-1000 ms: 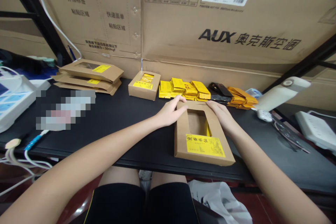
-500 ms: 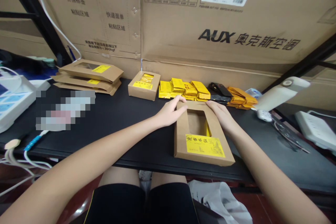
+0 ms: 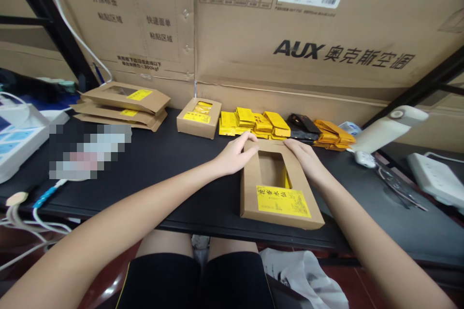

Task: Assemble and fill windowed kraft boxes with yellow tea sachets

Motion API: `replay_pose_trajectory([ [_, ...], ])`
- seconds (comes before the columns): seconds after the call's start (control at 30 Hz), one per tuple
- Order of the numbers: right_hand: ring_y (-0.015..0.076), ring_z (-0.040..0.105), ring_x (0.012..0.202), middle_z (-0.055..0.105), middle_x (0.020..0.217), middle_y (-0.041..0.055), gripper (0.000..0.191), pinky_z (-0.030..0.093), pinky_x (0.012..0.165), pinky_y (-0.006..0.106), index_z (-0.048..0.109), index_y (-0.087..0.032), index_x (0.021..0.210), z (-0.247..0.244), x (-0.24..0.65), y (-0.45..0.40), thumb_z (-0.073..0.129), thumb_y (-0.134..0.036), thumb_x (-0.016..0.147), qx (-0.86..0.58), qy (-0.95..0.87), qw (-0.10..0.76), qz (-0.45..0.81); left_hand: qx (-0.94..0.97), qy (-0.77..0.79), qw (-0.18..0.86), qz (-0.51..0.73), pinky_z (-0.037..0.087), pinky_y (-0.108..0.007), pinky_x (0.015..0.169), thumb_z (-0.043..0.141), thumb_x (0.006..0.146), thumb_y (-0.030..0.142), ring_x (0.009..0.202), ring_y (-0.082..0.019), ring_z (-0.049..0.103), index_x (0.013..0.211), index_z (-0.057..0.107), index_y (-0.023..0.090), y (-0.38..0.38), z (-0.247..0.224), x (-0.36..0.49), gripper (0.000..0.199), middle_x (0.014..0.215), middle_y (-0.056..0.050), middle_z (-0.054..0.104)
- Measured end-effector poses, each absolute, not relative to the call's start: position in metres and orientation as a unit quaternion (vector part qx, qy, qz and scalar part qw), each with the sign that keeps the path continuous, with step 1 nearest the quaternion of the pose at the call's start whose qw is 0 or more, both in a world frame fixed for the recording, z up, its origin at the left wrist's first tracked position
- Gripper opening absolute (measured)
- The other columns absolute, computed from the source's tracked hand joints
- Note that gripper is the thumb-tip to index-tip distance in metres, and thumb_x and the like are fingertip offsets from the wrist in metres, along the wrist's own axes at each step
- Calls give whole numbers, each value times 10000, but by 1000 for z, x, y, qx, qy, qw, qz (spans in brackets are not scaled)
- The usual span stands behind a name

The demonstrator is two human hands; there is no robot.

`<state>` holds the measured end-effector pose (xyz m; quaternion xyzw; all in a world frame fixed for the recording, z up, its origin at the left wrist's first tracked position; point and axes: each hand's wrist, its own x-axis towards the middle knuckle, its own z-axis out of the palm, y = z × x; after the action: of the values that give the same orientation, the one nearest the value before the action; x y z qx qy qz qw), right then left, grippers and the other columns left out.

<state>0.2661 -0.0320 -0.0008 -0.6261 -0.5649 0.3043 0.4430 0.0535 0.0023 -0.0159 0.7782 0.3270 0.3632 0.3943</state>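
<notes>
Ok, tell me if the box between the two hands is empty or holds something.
Not empty: through the window of the box, something yellow shows near the right edge. How full, I cannot tell.

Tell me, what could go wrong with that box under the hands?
The brown box lies close to the front edge of the black table, so a pull toward the person might tip it off. Its far end is near the yellow packets, so a push could knock their pile out of order. The left hand and right hand are at that far end; pressing hard might crease the cardboard.
</notes>
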Motion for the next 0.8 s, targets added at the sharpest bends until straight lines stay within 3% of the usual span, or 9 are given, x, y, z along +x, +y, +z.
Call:
replay_pose_trajectory([
  [0.8, 289, 639, 1077, 750, 1034, 39, 357, 496, 910, 368, 729, -227, 920, 2, 262, -37, 620, -538, 785, -611, -545, 464, 340, 775, 315, 401, 373, 401, -392, 1045, 498, 885, 286, 1191, -220, 535, 1094, 521, 223, 4, -18, 53, 219, 1250, -49, 589],
])
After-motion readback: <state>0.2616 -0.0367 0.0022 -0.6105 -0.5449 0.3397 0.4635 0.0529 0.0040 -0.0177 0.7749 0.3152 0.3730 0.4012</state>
